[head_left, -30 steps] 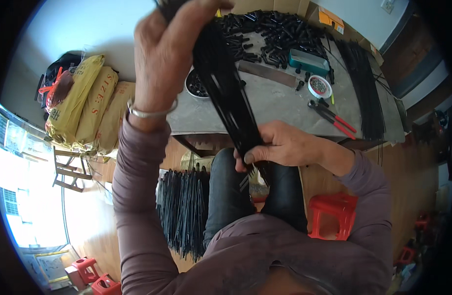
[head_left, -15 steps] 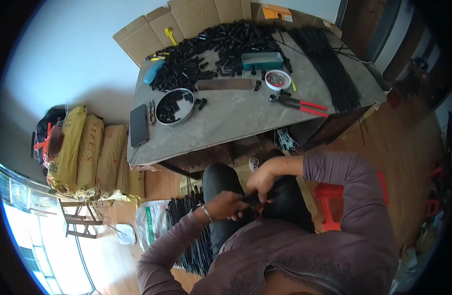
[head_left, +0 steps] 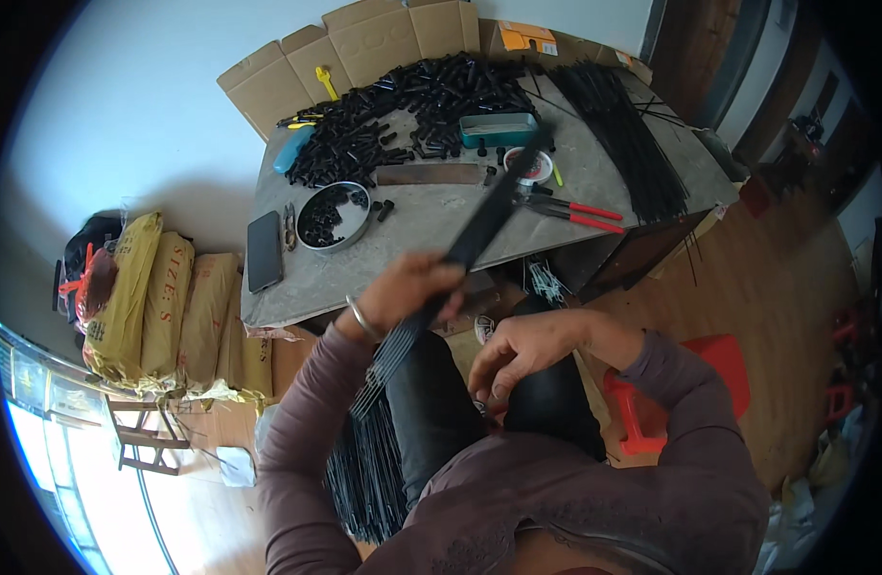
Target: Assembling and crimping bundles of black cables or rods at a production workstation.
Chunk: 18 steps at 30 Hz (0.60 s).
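My left hand (head_left: 417,289) is closed around the middle of a long bundle of thin black rods (head_left: 494,206), tilted over the table's front edge. Motion blurs its dark upper end, which reaches up toward the white dish (head_left: 528,166); the lower end fans into thin, shiny strips above my left thigh. Over my lap, my right hand (head_left: 529,347) hangs apart from the bundle. Its fingers are loosely bent and spread, with nothing visible between them. Beside my left leg, a pile of long black rods (head_left: 364,479) lies on the floor.
Many short black pieces (head_left: 451,91) cover the back of the grey table (head_left: 345,278). On it also are a round tin (head_left: 359,240), a phone (head_left: 265,251), red-handled pliers (head_left: 594,217), a teal tray (head_left: 499,131) and black rods (head_left: 618,144). A red stool (head_left: 690,383) stands at right.
My left hand has risen from my lap up and forward, swinging the black bundle over the table's edge. My right hand has separated from it and stays over my lap, fingers loosened.
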{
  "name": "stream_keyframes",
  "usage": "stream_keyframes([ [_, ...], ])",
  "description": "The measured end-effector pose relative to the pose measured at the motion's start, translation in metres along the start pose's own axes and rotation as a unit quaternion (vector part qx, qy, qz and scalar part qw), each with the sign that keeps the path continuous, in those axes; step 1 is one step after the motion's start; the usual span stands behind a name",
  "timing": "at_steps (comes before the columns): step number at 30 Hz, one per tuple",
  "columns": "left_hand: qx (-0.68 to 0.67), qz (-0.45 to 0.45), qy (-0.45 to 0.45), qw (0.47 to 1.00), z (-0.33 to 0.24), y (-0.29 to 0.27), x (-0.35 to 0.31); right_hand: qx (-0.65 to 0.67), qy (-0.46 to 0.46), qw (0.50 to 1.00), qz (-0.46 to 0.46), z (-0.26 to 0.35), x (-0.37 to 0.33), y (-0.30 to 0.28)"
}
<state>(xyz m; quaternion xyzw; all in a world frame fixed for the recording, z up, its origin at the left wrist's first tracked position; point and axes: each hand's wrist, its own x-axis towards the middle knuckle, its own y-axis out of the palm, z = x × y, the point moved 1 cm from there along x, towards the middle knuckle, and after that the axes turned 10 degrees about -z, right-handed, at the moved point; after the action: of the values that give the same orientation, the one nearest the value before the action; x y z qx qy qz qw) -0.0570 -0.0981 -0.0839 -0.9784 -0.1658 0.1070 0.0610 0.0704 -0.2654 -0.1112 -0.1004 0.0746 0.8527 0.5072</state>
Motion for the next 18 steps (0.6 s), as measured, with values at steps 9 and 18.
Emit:
stream_keyframes([
  [9,-0.205,-0.173,0.163,0.949,0.062,0.083,0.033,-0.07,0.052,0.973,-0.215,-0.178,0.038,-0.012],
  [18,-0.295,-0.254,0.039,0.92,0.147,0.113,-0.046,-0.05,0.25,0.967,-0.023,-0.249,0.047,0.075],
])
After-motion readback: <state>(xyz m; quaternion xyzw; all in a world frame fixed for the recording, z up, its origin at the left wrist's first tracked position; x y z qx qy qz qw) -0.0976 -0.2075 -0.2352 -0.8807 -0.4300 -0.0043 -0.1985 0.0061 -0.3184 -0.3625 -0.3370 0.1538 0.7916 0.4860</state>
